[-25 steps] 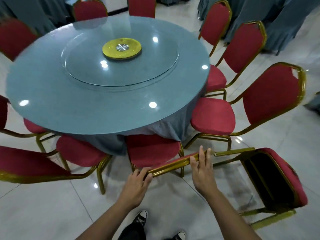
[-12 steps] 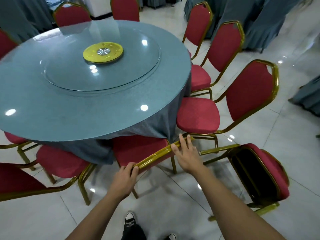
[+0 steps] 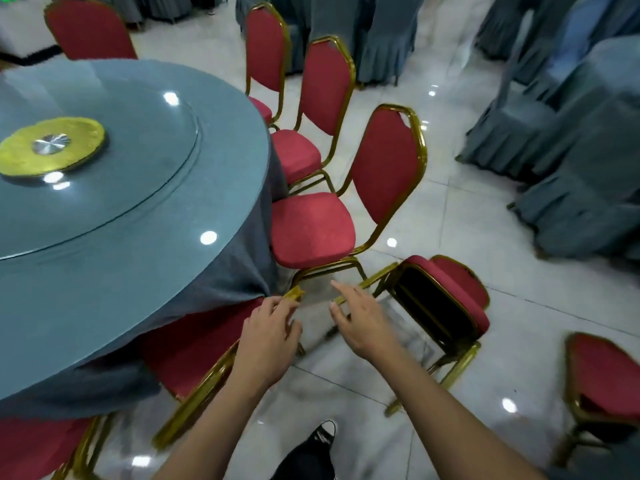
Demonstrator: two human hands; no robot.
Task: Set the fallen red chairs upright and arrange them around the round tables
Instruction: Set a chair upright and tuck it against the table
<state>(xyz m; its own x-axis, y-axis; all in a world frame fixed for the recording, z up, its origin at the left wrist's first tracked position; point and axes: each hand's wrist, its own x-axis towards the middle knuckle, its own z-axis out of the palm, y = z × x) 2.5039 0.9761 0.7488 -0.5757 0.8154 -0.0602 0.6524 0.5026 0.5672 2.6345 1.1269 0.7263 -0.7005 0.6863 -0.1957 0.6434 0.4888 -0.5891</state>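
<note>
- Now our left hand curls its fingers over the gold top rail of the red padded chair with a gold metal frame just beside the table, gripping it.
- Our right hand hangs apart from that rail, fingers straight and loosely spread, holding nothing; whether its fingertips touch the gold leg behind them we cannot tell.
- That chair stands with its seat tucked partly under the hanging grey-blue cloth.
- Just right of the right hand, a fallen red chair lies on its side on the glossy white tiled floor, its black underside facing us and gold legs pointing towards our hands.
- Beyond it, an upright red chair faces the round table covered in grey-blue cloth under glass, seat edge near the cloth; two more stand further along the rim.
- On the table lies a clear glass turntable bearing a yellow disc with a silver centre.
- Another red chair shows at the right edge, well apart from the table.
- Grey-blue covered chairs crowd the far right.
</note>
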